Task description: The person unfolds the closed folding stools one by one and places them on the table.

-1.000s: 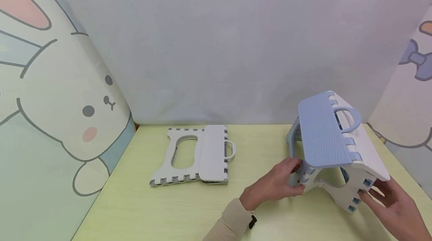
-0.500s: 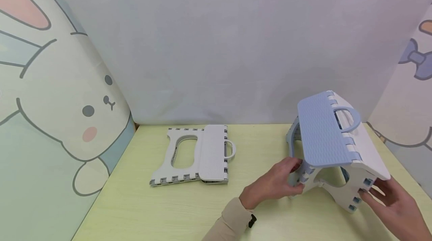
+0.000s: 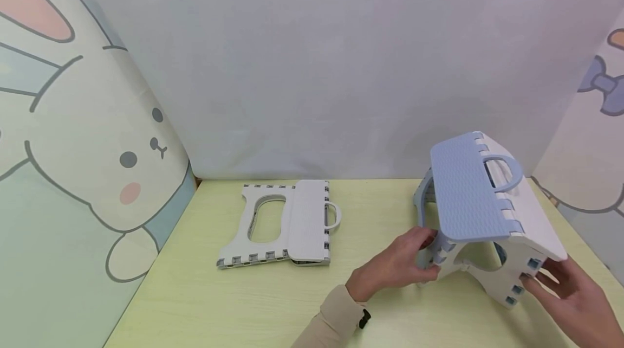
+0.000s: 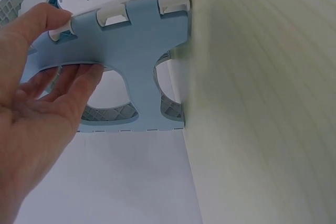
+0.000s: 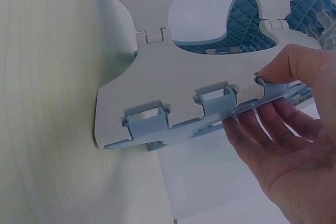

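Note:
A blue and white folding step stool [image 3: 470, 191] stands partly unfolded at the table's right side, its two top panels sloping like a roof from the central hinge. My left hand [image 3: 397, 264] grips the stool's left leg; in the left wrist view, the thumb lies on the hinged edge and the fingers [image 4: 79, 85] curl through the oval opening of the blue panel. On the other side my right hand [image 3: 572, 294] holds the right leg edge. The right wrist view has its thumb [image 5: 294, 66] on the white panel's hinge slot, fingers behind the edge.
A white folding stool [image 3: 309, 223] lies folded flat on the pale yellow-green table [image 3: 234, 304], left of the hands. A grey-white backdrop [image 3: 312, 77] rises behind the table. Panels with cartoon rabbit drawings [image 3: 88, 142] flank both sides.
Almost nothing differs. The stool's right leg and my right hand have shifted very slightly to the right; the left hand keeps its grip in the same place.

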`<move>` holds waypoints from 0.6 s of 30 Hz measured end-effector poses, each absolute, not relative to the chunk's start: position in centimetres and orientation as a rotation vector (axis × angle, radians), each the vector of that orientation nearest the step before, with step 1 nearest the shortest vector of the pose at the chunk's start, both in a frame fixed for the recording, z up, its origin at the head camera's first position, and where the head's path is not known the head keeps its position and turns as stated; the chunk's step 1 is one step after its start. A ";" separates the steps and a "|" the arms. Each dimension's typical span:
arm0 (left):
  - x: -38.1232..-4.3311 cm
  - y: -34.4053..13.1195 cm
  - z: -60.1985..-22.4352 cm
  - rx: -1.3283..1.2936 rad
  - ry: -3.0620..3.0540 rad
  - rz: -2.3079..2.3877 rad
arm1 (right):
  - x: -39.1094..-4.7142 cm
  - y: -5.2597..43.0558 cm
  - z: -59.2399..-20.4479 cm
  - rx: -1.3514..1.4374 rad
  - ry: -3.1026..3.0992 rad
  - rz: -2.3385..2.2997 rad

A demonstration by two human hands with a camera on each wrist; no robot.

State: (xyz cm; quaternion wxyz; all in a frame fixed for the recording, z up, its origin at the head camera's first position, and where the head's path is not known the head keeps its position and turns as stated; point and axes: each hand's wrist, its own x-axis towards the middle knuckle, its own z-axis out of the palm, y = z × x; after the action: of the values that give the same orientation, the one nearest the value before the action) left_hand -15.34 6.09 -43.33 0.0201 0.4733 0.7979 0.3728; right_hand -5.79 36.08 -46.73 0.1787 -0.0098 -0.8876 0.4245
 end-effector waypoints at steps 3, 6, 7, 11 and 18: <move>-15.3 6.1 -43.3 1.473 2.476 1.160 | -5.8 36.1 -46.6 -0.031 -2.511 1.198; -15.3 6.1 -43.2 1.469 2.478 1.149 | -5.8 36.1 -46.4 -0.038 -2.503 1.194; -15.3 6.1 -43.2 1.465 2.478 1.145 | -5.8 36.1 -46.4 -0.042 -2.508 1.184; -15.3 6.1 -43.1 1.451 2.474 1.124 | -5.8 36.4 -46.1 -0.061 -2.522 1.148; -15.3 6.1 -42.9 1.427 2.469 1.103 | -5.8 36.5 -45.4 -0.108 -2.596 1.110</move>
State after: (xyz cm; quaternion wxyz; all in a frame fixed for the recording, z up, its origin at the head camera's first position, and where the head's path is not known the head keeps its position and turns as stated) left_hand -15.29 6.12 -42.86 0.0420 0.4664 0.8068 0.3603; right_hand -5.79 36.49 -45.43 0.1575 -0.0378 -0.9073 0.3880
